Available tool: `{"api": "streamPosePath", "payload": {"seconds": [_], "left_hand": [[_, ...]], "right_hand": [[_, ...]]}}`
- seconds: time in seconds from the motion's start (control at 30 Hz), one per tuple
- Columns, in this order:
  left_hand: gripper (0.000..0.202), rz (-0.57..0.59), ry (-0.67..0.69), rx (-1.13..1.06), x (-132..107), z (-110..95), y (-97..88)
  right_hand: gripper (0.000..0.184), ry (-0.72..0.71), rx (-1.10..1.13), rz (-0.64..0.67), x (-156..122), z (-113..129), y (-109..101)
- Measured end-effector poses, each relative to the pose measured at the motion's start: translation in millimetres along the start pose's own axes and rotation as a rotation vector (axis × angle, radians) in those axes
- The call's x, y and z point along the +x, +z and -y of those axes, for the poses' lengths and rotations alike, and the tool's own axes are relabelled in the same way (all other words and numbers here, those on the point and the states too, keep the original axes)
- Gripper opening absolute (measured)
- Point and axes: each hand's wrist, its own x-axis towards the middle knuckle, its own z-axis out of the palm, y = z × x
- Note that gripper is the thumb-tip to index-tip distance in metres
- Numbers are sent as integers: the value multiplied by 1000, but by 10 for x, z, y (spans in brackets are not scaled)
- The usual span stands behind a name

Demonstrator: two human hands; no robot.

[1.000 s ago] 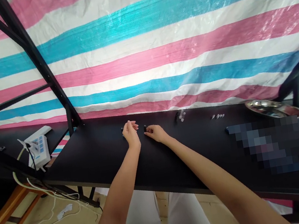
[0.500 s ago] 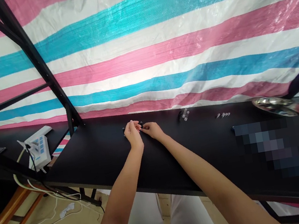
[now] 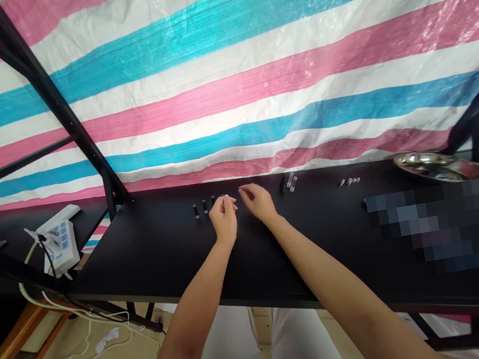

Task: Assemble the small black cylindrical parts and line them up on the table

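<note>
Over the far middle of the black tabletop, my left hand (image 3: 224, 216) is closed, with its thumb against curled fingers; anything inside is hidden. Just to its left, small dark cylinders with pale ends stand upright in a row: an outer one (image 3: 196, 211), a middle one (image 3: 204, 207) and one partly behind my fingers (image 3: 213, 200). My right hand (image 3: 260, 202) is a short gap to the right, fingertips pinched together; what they hold, if anything, is too small to make out. Beyond it lie clear tubes (image 3: 292, 181) beside a black piece (image 3: 283, 184).
Small clear pieces (image 3: 350, 181) lie farther right, near a round shiny metal tray (image 3: 443, 165). A pixelated object (image 3: 426, 228) rests before the tray. Black frame posts (image 3: 72, 115) rise at left, beside a white power strip (image 3: 61, 243) and cables. A striped sheet (image 3: 252, 91) hangs behind.
Both hands have moved a little to the right and come apart. The dark cylinders, mostly hidden behind my left hand before, now show to its left. The view has shifted slightly.
</note>
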Motion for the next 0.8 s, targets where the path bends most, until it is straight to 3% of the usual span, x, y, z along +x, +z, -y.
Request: {"api": "streamPosePath", "payload": {"seconds": [0.1, 0.2, 0.3, 0.4, 0.53, 0.8], "left_hand": [[35, 57, 64, 140, -45, 20, 5], [34, 185, 176, 313, -104, 45, 36], [25, 432, 326, 513, -172, 72, 88], [33, 652, 403, 735, -223, 91, 148], [48, 760, 409, 907, -227, 121, 260], [58, 829, 384, 932, -122, 258, 701]], "right_hand": [[27, 102, -39, -326, 39, -127, -228], [24, 278, -49, -584, 29, -311, -422], [18, 499, -2, -824, -1, -471, -532], [11, 664, 87, -931, -18, -586, -566], [7, 798, 153, -866, -41, -727, -591], [15, 776, -32, -449, -105, -928, -695]]}}
